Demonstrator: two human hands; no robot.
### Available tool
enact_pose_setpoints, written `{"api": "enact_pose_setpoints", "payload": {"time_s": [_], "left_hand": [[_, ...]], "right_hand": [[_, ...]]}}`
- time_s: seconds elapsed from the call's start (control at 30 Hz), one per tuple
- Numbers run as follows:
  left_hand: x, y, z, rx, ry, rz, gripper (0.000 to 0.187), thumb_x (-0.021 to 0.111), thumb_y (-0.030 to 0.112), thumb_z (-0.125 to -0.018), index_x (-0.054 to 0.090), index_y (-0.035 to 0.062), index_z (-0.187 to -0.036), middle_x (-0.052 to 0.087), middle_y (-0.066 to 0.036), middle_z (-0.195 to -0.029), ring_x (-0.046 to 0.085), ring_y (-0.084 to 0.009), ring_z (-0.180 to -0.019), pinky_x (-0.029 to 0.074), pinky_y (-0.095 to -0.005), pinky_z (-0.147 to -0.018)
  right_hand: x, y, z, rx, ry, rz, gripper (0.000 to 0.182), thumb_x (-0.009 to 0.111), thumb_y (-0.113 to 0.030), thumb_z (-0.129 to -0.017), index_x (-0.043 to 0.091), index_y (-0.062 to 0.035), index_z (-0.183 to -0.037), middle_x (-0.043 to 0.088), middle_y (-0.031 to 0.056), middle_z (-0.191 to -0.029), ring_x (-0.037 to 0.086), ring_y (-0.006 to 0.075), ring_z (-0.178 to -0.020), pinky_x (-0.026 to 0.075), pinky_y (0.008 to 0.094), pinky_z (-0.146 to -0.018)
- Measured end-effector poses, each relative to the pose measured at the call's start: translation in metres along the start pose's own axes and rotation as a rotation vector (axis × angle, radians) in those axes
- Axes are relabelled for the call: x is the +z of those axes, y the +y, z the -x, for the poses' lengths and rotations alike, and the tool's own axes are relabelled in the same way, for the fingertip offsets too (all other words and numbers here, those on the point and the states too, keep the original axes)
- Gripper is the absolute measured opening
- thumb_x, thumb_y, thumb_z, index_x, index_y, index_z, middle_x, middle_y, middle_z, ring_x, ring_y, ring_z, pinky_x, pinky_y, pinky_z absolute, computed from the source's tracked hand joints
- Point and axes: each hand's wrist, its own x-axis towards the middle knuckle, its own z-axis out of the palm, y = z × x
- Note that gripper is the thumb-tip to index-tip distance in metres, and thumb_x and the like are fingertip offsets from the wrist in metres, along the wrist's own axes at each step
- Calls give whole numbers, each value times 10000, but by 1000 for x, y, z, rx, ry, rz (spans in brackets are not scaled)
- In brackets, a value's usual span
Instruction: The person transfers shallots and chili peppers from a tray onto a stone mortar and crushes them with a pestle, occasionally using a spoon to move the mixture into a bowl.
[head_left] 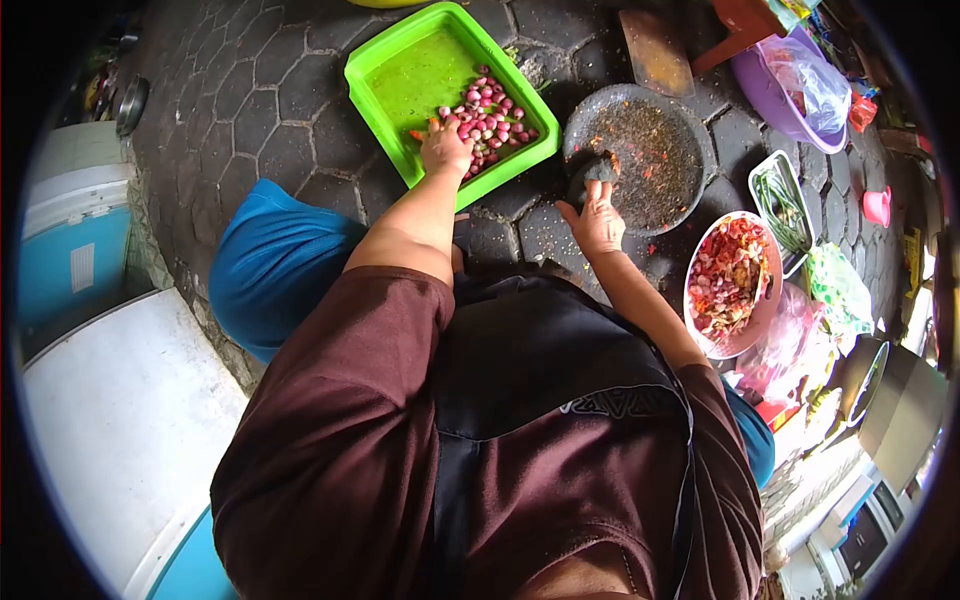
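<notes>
In the green tray (400,75), small peeled red shallots (495,118) lie heaped toward the near right side. My left hand (447,148) reaches into the tray at the heap's left edge, fingers curled down on shallots; exactly what they pinch is partly hidden. A small orange-red piece shows beside those fingers. My right hand (598,222) is closed on a dark stone pestle (590,176), which leans at the near left rim of a wide stone mortar (690,150). Crushed residue with red flecks coats the mortar's inside.
Right of the mortar stands a pink bowl (772,275) of sliced red and pale ingredients. Beyond it are a container of long green beans (782,205), plastic bags (785,335), a purple basin (790,105) and a pink cup (877,207). Hexagonal paving (240,120) forms the ground.
</notes>
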Motion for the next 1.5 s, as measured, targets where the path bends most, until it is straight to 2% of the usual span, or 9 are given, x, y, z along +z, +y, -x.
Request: {"api": "enact_pose_setpoints", "payload": {"time_s": [0.17, 0.3, 0.47, 0.57, 0.67, 0.83, 1.1, 1.3, 1.5], "left_hand": [[11, 1, -10, 106, -22, -99, 355, 648, 325, -758, 575, 174, -1071, 492, -156, -1129, 517, -328, -1035, 435, -399, -892], [6, 7, -9, 76, -77, -120, 475, 655, 290, -760, 505, 258, -1209, 473, -134, -1163, 516, -301, -1050, 433, -383, -905], [13, 13, -13, 56, 97, 130, 292, 621, 244, -767, 580, 114, -1025, 537, -166, -1073, 548, -311, -978, 463, -396, -839], [18, 38, -23, -2, 114, 321, 242, 607, 223, -763, 577, 85, -960, 581, -181, -951, 564, -325, -918, 460, -411, -801], [4, 90, -8, 182, 23, 513, 154, 595, 207, -773, 592, 53, -779, 605, -154, -861, 593, -326, -786, 469, -446, -692], [34, 180, 33, 668, -140, 470, 154, 646, 228, -769, 607, 83, -802, 605, -108, -875, 588, -292, -825, 466, -408, -703], [90, 236, 47, 844, -114, 220, 132, 619, 196, -788, 632, 68, -814, 592, -131, -922, 544, -306, -944, 426, -410, -849], [84, 231, 35, 727, -185, 386, 153, 606, 195, -796, 646, 65, -866, 616, -141, -937, 564, -317, -929, 441, -411, -831], [56, 212, 8, 529, 56, 589, 139, 562, 155, -792, 650, 91, -878, 627, -141, -888, 593, -331, -860, 484, -410, -770]], "right_hand": [[7, 1, -4, 150, 120, -190, 540, 678, -211, -688, 389, -72, -1123, 440, 176, -1066, 581, 400, -854, 502, 461, -722], [0, 18, -6, 129, 259, -305, 546, 646, -151, -654, 382, -72, -1125, 430, 222, -1091, 537, 435, -910, 484, 469, -773], [-14, 60, -37, 443, 283, -574, 379, 471, -174, -772, 428, -33, -1121, 527, 328, -1001, 544, 479, -884, 445, 497, -803], [-12, 74, -37, 306, 387, -265, 497, 581, -298, -789, 390, -15, -1151, 591, 290, -931, 573, 447, -882, 440, 464, -825], [-18, 82, -38, 359, 247, -351, 562, 597, -378, -799, 386, -7, -1166, 585, 297, -994, 572, 433, -941, 435, 455, -842], [-34, 90, -29, 471, 388, -365, 495, 556, -375, -828, 419, 1, -1119, 597, 290, -957, 572, 434, -940, 438, 463, -819], [-41, 112, -6, 399, 338, -189, 460, 538, -355, -847, 402, -36, -1149, 571, 291, -1032, 563, 439, -941, 451, 481, -794], [-52, 108, -11, 438, 293, -252, 445, 506, -351, -859, 407, -10, -1127, 581, 304, -974, 564, 457, -911, 445, 488, -781], [-70, 90, -25, 252, 417, -251, 420, 510, -301, -871, 393, -29, -1167, 570, 313, -980, 557, 462, -916, 442, 486, -781]]}}
